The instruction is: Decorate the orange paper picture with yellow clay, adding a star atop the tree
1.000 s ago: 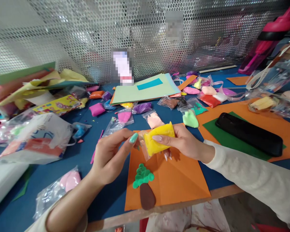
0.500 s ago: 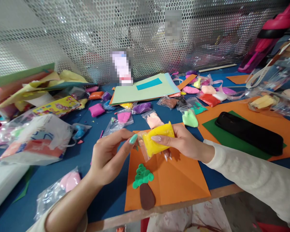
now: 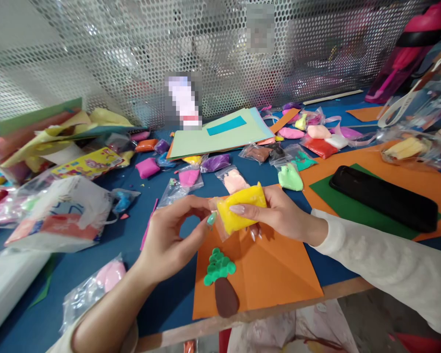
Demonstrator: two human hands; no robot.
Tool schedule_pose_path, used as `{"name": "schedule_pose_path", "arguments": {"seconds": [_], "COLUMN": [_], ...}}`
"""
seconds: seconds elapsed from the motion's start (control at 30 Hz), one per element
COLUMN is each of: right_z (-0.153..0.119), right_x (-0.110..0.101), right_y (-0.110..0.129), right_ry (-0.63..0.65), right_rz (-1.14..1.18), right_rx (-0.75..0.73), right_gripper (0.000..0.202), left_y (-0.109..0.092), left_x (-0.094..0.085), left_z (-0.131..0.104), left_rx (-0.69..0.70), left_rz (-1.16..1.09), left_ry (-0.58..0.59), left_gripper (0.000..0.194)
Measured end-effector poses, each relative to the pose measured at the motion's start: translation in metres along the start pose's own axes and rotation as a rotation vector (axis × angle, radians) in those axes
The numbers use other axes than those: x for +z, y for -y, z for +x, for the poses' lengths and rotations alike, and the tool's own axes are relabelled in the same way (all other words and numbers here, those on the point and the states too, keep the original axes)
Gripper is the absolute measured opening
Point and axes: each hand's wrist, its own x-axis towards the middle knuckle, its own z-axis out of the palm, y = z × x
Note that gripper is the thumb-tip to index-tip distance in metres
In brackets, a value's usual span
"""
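A small clear packet of yellow modelling clay [image 3: 244,197] is gripped in my right hand [image 3: 281,213], thumb across its front and fingers behind. My left hand [image 3: 176,238] pinches the packet's clear plastic end between thumb and fingers; those fingertips are partly hidden. Under both hands lies a creased orange sheet of paper [image 3: 275,274] at the table's front edge. On its left part sits a clay tree, with a crown of flattened green clay balls [image 3: 220,267] above a smooth brown clay trunk [image 3: 227,298].
Behind the hands lie several clay packets, among them a peach one [image 3: 234,180] and a light green one [image 3: 290,176]. A black phone [image 3: 384,198] rests on green and orange paper at right. A white bag [image 3: 61,211] stands left. A perforated metal screen [image 3: 220,54] closes the back.
My left hand has moved slightly right, its thumb now further onto the packet's clear end. My right hand keeps its hold on the yellow clay. The view has shifted a little.
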Motion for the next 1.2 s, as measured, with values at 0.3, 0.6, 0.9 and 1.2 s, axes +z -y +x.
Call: {"name": "schedule_pose_path", "arguments": {"seconds": [0.3, 0.6, 0.9, 1.2], "right_z": [0.001, 0.002, -0.013, -0.01], "right_x": [0.009, 0.011, 0.026, 0.022], "right_y": [0.0, -0.012, -0.006, -0.013], "right_ry": [0.04, -0.47, -0.23, -0.351], "right_rz": [0.073, -0.456, -0.829, -1.187], "right_rx": [-0.026, -0.509, -0.497, -0.71], "right_gripper": [0.033, 0.028, 0.033, 0.033], "left_y": [-0.013, -0.018, -0.022, -0.02], "left_x": [0.011, 0.018, 0.034, 0.036], "left_z": [0.002, 0.002, 0.0, 0.005], "left_rx": [0.049, 0.236, 0.497, 0.498], "left_rz": [0.175, 0.429, 0.606, 0.578], "left_ry": [0.059, -0.16, -0.079, -0.04], "left_gripper": [0.031, 0.03, 0.022, 0.023]}}
